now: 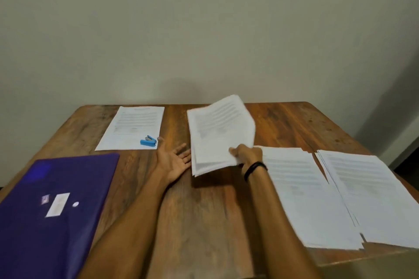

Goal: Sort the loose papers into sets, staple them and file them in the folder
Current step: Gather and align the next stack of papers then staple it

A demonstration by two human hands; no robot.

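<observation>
On the wooden table (199, 222), a purple folder (56, 210) lies near left and two paper stacks (303, 199) near right. Mid-table, the left hand (174, 163) lies palm-up with fingers spread, beside the right hand (247, 154), which pinches a lifted sheaf (220, 133). Far left, a blue stapler (148, 141) rests on another paper set (133, 127).

Right hand (246, 154) grips paper sheaf (221, 133) above table (204, 210); left hand (173, 162) open beside.
</observation>
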